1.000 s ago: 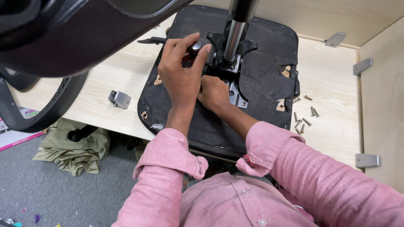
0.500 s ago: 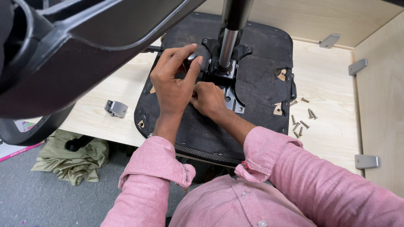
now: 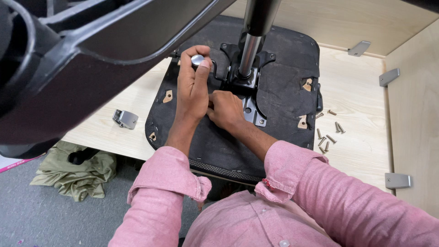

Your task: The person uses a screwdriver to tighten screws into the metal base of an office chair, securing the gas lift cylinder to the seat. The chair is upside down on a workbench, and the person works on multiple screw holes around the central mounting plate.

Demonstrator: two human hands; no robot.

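Left hand (image 3: 192,89) is curled shut around a small tool with a round silver cap (image 3: 197,59), the thumb pressed up against the cap's side, and it rests on the upturned black fabric-covered chair seat (image 3: 283,73) that lies flat on the pale wooden board (image 3: 356,110). Just beside it, touching its wrist side, the right hand (image 3: 225,110) lies with fingers bent down onto the seat; what those fingers pinch is hidden under the hand, so I cannot tell whether it holds anything. Right past both hands stands the black metal mounting plate (image 3: 249,84) with the shiny steel gas-lift column (image 3: 249,55) rising upright out of it. Over the left hand looms a big black plastic chair part (image 3: 91,50), which blocks the view of much of the board on that side. Beyond the right hand, off the seat's edge, a loose scatter of brass-coloured screws (image 3: 328,137) lies on the wood. Near the left forearm sits a small grey metal bracket (image 3: 124,119), and below the board's edge a crumpled olive-green cloth (image 3: 73,171) lies on the grey floor.
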